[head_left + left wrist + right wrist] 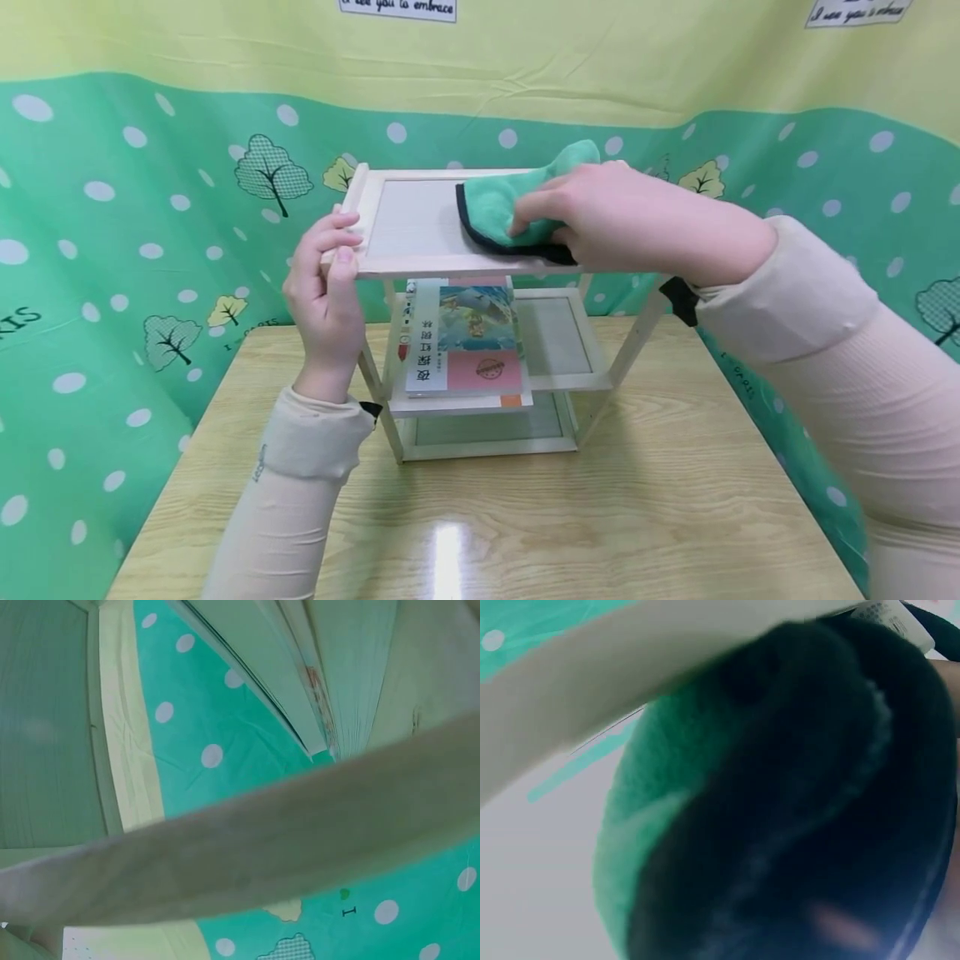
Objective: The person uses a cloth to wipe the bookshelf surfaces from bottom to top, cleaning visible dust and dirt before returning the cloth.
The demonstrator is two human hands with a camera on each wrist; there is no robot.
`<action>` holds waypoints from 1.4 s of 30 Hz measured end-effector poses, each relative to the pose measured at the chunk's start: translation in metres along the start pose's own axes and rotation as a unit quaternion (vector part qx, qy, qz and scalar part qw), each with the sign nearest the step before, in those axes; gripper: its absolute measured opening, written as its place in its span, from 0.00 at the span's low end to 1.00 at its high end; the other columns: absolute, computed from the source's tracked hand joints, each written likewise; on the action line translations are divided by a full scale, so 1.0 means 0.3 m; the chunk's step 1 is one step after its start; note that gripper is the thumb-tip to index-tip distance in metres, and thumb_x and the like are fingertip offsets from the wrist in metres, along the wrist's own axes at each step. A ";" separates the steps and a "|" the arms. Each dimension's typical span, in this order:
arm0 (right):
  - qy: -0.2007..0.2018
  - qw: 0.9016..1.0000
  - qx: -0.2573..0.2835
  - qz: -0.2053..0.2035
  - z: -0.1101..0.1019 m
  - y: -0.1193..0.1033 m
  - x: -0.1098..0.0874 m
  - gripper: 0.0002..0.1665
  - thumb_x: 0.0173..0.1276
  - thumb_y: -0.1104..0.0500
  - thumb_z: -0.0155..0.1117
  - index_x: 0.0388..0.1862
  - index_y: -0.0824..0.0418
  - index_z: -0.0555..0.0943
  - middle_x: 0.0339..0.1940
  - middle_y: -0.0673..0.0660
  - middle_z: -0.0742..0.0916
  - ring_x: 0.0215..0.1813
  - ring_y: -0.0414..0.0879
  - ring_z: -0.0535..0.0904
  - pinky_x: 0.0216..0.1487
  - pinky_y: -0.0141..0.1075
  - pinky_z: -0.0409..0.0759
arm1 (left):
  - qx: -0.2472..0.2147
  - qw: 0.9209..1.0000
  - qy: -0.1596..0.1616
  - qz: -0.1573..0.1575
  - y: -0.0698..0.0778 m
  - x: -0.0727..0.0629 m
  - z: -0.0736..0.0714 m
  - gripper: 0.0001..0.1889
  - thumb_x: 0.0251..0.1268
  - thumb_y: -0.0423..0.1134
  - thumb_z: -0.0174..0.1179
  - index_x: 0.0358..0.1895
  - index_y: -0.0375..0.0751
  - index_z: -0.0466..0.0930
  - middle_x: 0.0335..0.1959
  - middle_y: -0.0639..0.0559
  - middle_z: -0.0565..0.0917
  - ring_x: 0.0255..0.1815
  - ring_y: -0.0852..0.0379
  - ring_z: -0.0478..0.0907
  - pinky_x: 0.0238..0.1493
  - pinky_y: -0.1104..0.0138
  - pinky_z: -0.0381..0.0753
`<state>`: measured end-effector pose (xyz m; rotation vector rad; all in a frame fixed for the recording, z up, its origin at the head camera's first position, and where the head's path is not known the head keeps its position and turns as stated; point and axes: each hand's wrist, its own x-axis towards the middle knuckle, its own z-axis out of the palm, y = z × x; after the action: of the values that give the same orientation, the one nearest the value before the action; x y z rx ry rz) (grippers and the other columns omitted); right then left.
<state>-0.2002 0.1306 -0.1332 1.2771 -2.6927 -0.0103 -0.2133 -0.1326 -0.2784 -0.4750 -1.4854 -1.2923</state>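
Observation:
A small white shelf rack (420, 221) stands on the table. My left hand (322, 292) grips the left end of its top board, with the fingertips on the upper face and the thumb at the front corner. On the right half of that board, my right hand (622, 212) holds a green cloth with black edging (491, 212) bunched under its fingers. The cloth (667, 765) fills much of the right wrist view, dark and close up. In the left wrist view, a pale board of the rack (45, 727) shows, but the hand's grip is mostly hidden.
Books (476, 333) lie stacked on the rack's middle shelf, left side, jutting past its front edge. Below is a bottom shelf (487, 429). The wooden table (525, 517) extends in front. A green and yellow patterned curtain (187, 150) hangs behind and at the sides.

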 end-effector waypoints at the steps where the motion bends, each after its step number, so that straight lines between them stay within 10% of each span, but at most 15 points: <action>1: 0.005 1.000 0.001 -0.005 0.002 0.006 -0.007 0.22 0.64 0.75 0.52 0.46 0.55 0.84 0.48 0.54 0.89 0.36 0.51 0.80 0.31 0.40 0.76 | 0.000 1.000 0.001 0.000 0.000 0.001 -0.002 0.19 0.58 0.40 0.48 0.35 0.23 0.78 0.46 0.32 0.84 0.61 0.42 0.78 0.73 0.55 0.71; 10: 0.030 0.999 0.020 -0.028 0.013 0.034 -0.027 0.20 0.63 0.76 0.54 0.44 0.56 0.83 0.47 0.54 0.89 0.40 0.50 0.84 0.38 0.43 0.81 | -0.002 1.000 -0.002 -0.001 0.002 0.003 -0.011 0.19 0.58 0.40 0.48 0.36 0.23 0.78 0.46 0.32 0.84 0.62 0.44 0.78 0.73 0.55 0.70; 20: 0.017 0.998 0.050 0.033 0.014 0.016 -0.033 0.22 0.65 0.76 0.53 0.49 0.56 0.82 0.52 0.55 0.87 0.47 0.53 0.82 0.54 0.58 0.70 | 0.004 1.000 -0.008 -0.002 0.005 0.009 -0.013 0.19 0.59 0.40 0.48 0.37 0.24 0.78 0.47 0.33 0.85 0.63 0.49 0.78 0.73 0.56 0.71; 31: -0.010 0.969 0.176 0.170 -0.002 0.021 -0.040 0.28 0.70 0.72 0.46 0.56 0.46 0.81 0.55 0.60 0.82 0.29 0.51 0.71 0.22 0.37 0.70 | 0.001 1.000 -0.008 -0.022 0.002 0.007 -0.013 0.18 0.59 0.39 0.47 0.38 0.24 0.78 0.48 0.32 0.84 0.63 0.43 0.77 0.74 0.58 0.69; 37: 0.004 0.971 0.192 0.139 0.005 0.024 -0.046 0.27 0.68 0.74 0.46 0.51 0.49 0.83 0.51 0.56 0.83 0.23 0.49 0.70 0.21 0.34 0.69 | -0.002 1.000 -0.007 -0.013 -0.005 0.009 -0.013 0.18 0.59 0.39 0.47 0.37 0.23 0.77 0.48 0.31 0.84 0.62 0.43 0.77 0.75 0.57 0.69; 42: 0.047 0.980 0.185 0.057 0.029 0.026 -0.032 0.30 0.64 0.78 0.43 0.47 0.53 0.86 0.49 0.51 0.87 0.41 0.47 0.79 0.37 0.37 0.76 | -0.008 1.000 -0.005 -0.014 -0.005 0.008 -0.012 0.18 0.59 0.38 0.46 0.37 0.23 0.77 0.48 0.31 0.83 0.63 0.44 0.77 0.75 0.57 0.68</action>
<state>-0.2015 0.1425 -0.1426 1.1685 -2.7659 0.5737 -0.2139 -0.1371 -0.2776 -0.4734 -1.4965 -1.3267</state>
